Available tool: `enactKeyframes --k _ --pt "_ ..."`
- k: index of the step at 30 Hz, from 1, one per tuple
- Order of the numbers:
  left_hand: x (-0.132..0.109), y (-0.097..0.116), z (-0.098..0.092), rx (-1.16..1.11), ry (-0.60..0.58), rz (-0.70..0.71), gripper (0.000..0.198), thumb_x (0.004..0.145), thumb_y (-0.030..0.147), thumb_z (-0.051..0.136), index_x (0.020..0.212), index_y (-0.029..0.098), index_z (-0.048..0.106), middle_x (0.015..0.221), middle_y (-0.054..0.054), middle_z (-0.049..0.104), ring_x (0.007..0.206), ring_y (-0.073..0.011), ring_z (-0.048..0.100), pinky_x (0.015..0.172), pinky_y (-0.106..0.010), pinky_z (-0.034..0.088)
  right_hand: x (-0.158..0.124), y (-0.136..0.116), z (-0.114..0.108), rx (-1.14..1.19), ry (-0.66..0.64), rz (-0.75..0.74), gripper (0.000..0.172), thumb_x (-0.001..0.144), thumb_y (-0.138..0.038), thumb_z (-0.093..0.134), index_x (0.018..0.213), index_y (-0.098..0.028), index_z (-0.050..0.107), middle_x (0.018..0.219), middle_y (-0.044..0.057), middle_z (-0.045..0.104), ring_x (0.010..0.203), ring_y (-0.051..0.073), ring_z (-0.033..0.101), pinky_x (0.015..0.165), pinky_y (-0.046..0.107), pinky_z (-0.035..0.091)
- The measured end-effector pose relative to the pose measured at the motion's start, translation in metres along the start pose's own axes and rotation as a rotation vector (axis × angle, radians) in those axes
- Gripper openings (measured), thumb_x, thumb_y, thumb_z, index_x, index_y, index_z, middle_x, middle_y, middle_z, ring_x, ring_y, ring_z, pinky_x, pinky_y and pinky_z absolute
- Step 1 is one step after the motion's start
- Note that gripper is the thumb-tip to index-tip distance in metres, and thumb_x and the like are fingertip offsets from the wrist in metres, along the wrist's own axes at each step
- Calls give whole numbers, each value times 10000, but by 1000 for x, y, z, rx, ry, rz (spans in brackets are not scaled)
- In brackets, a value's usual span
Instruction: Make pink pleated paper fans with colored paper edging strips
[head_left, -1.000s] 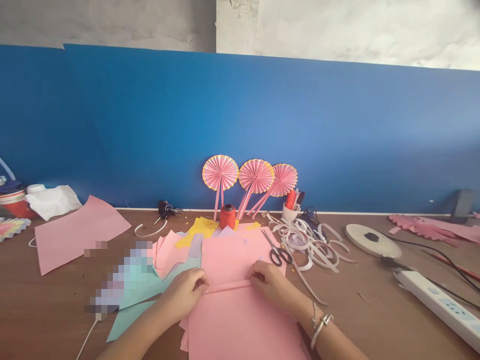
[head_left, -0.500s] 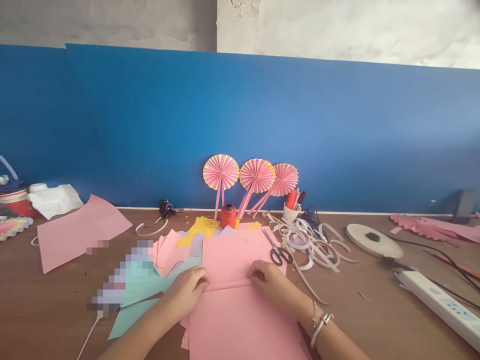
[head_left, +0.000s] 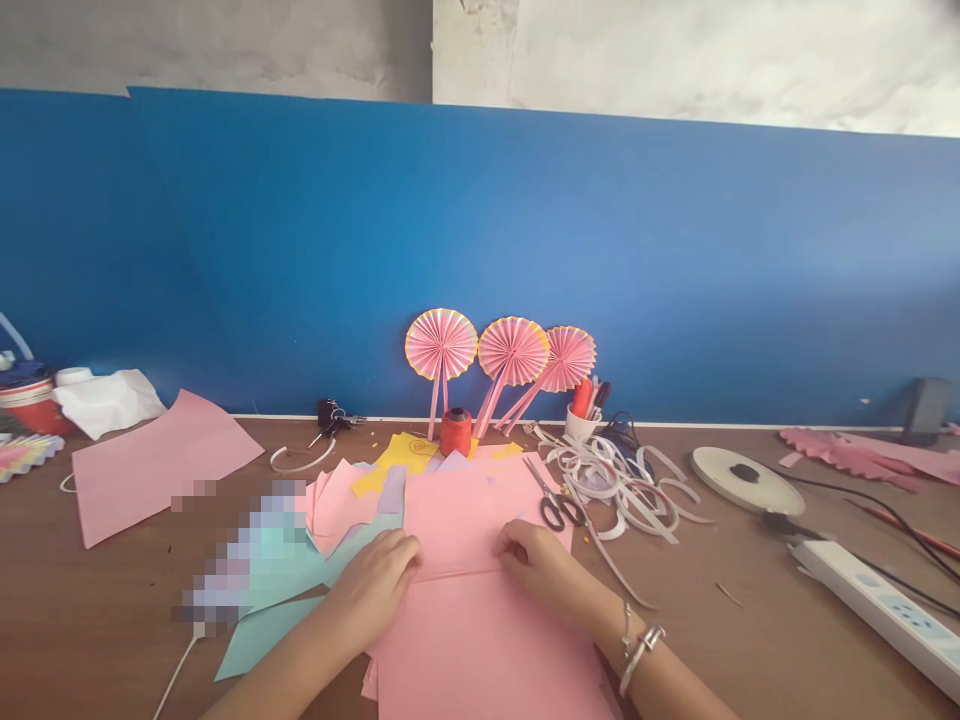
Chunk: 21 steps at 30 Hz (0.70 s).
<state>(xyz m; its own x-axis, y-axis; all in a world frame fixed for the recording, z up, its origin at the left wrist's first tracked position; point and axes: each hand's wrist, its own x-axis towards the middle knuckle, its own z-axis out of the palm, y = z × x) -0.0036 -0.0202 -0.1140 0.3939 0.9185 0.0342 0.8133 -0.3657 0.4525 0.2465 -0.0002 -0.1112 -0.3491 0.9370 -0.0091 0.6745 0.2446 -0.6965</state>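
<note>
Most of the pink paper (head_left: 469, 645) lay flat

Think of a clock on the desk (head_left: 750, 620), with its middle at the thin line (head_left: 459, 575) across the pink paper and 12 pointing away from the person. The pink paper lay right in front of the person and reached down to 6 o'clock.

The left hand (head_left: 379, 580) was at 9 o'clock, and the right hand (head_left: 532, 560) was at 3 o'clock. Both touched the paper near the line, with their fingers bent. I could not tell if they were pinching the paper or just pushing on it, because the fingertips were partly hidden.

The line looked like a fold, but it may have been just an edge. The side near the person had no pleats that showed, so it looked like only a little was done and lots of folding was left.

Three round fans (head_left: 514, 352) at 12 o'clock looked all done. They leaned on the blue board (head_left: 300, 260), with a red spool (head_left: 455, 436) just in front. The scissors (head_left: 559, 508) lay at 2 o'clock, and no hand held them.
</note>
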Motion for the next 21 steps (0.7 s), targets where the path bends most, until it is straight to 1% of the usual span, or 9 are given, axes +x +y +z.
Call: enactKeyframes --k 4,6,8,10,12,14,21 --pt "0 -2 2 22 -3 57 288 850 65 332 869 207 582 909 -40 596 889 -193 543 756 -308 424 -2 -2 -1 -2 0 4 263 656 -33 403 746 -163 613 720 11 597 637 121 512 579 212 358" --pt "0 -3 4 55 1 88 385 830 24 320 978 226 612 917 -41 582 886 -188 535 763 -305 426 -3 -3 -2 3 -3 6 270 655 -29 401 751 -162 616 723 13 600 640 122 514 580 212 360" --pt "-1 -4 7 100 8 136 537 801 -24 307 1148 278 583 917 -37 555 862 -178 522 755 -296 426 -4 -4 -3 4 -6 5 274 654 -27 401 756 -161 617 725 13 601 641 122 514 581 213 361" --pt "-1 -4 9 134 19 202 643 793 -43 312 1262 349 511 914 -31 524 833 -168 503 736 -283 419 -4 -5 -3 -3 -4 3 272 653 -24 399 746 -162 614 716 10 596 632 120 510 579 212 360" --pt "-2 -2 10 147 28 258 659 812 -30 333 1286 404 480 920 -26 501 833 -166 486 727 -276 410 -4 -6 -4 -13 -1 -3 266 657 -24 398 735 -164 610 702 7 589 621 117 504 577 212 357" --pt "-3 1 10 156 22 282 643 824 -10 362 1273 434 484 925 -25 489 845 -172 474 731 -279 407 -3 -5 -3 -23 6 -10 266 653 -22 398 731 -165 607 694 5 584 616 116 501 575 212 354" --pt "-4 9 6 195 -41 264 610 830 -2 381 1241 431 507 960 -27 479 880 -185 461 752 -291 401 2 6 5 -84 14 -54 258 651 -8 406 731 -169 592 722 11 594 646 123 515 594 216 358"
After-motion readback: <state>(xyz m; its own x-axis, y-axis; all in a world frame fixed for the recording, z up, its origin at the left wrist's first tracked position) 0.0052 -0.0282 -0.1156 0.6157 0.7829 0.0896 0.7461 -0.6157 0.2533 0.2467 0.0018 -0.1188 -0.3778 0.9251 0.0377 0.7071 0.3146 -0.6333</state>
